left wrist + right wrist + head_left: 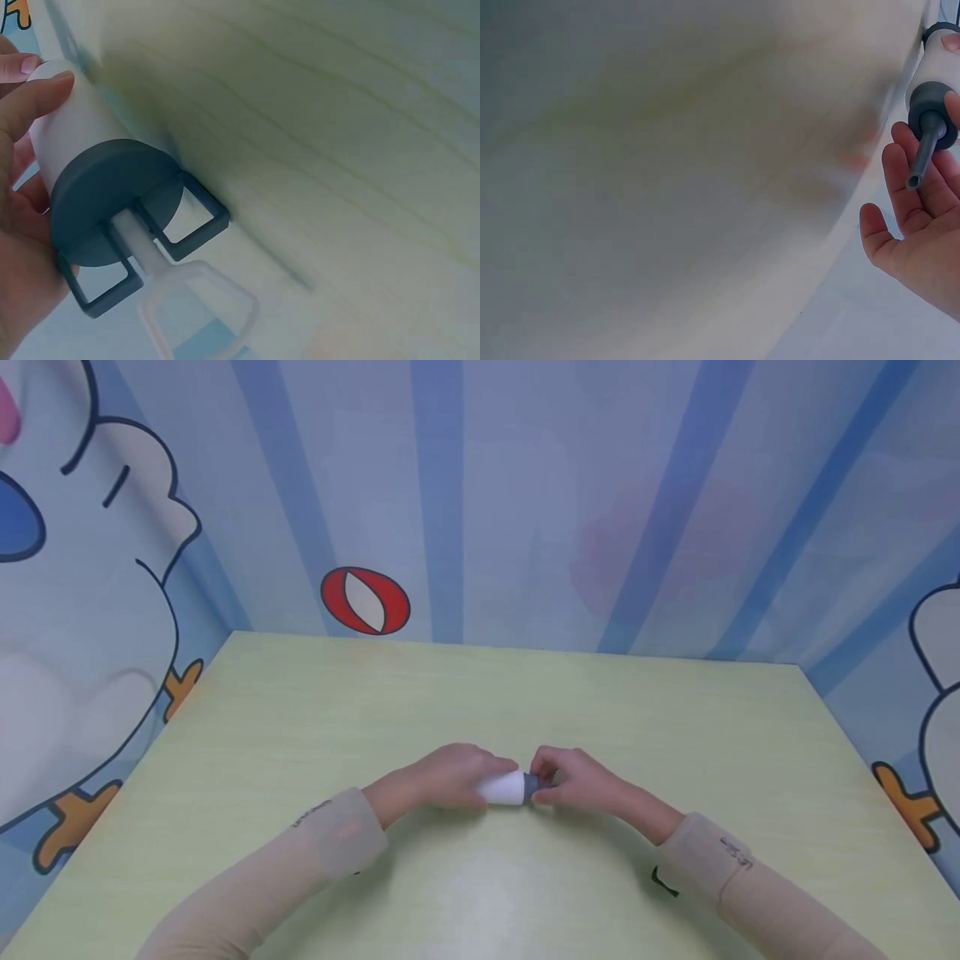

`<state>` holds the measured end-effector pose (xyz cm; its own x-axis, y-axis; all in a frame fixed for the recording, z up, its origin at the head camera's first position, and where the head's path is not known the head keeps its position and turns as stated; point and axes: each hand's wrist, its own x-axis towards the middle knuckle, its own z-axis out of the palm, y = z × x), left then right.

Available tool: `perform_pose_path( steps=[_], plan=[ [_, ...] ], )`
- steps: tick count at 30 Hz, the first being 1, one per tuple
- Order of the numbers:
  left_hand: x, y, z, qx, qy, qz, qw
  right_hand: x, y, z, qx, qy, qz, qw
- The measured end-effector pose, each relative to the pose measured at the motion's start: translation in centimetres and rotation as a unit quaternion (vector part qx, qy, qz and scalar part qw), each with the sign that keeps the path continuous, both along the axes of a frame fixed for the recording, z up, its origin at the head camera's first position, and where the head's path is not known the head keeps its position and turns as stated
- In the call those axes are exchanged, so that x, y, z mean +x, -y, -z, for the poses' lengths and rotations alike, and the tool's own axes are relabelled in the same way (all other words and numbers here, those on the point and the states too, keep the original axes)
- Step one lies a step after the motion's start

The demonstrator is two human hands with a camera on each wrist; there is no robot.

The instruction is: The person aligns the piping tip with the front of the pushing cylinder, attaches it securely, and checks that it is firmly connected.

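Observation:
A piping syringe [502,788] with a white barrel and dark blue-grey ends lies crosswise between the two hands, close over the table. My left hand [453,777] grips the barrel, its thumb along the top. In the left wrist view, the end flange [116,199] carries two square finger loops, and a pale plunger handle [199,274] sticks out from its middle. My right hand [581,781] pinches the dark nozzle collar [928,101] between thumb and finger, the other fingers loosely bent below it. Out of the collar points a slim tube nozzle [925,154]. From the head, the plunger end is hidden by my left hand.
The pale yellow-green table [420,693] runs back to a blue striped wall [517,527] with a printed red-and-white ball [365,601]. A small black mark [664,882] shows on the table below the right sleeve.

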<state>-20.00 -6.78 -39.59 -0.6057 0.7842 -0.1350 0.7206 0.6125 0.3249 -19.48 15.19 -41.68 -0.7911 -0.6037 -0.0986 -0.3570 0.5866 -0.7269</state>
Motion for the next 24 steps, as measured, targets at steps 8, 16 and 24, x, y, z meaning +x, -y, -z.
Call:
perform_pose_path(
  steps=[8, 16, 24],
  plan=[
    [-0.13, -0.19, 0.23, -0.033, 0.004, -0.015, 0.9993, -0.10, 0.07, 0.16, 0.026, -0.009, -0.008, 0.9996],
    [-0.13, -0.08, 0.16, -0.044, 0.013, -0.033, 0.9984, -0.04, 0.13, -0.08, 0.062, -0.032, -0.030, 0.9972],
    [-0.31, 0.08, 0.36, -0.049, 0.013, -0.033, 0.9982, 0.08, 0.05, -0.25, 0.069, -0.038, -0.034, 0.9963]
  ],
)
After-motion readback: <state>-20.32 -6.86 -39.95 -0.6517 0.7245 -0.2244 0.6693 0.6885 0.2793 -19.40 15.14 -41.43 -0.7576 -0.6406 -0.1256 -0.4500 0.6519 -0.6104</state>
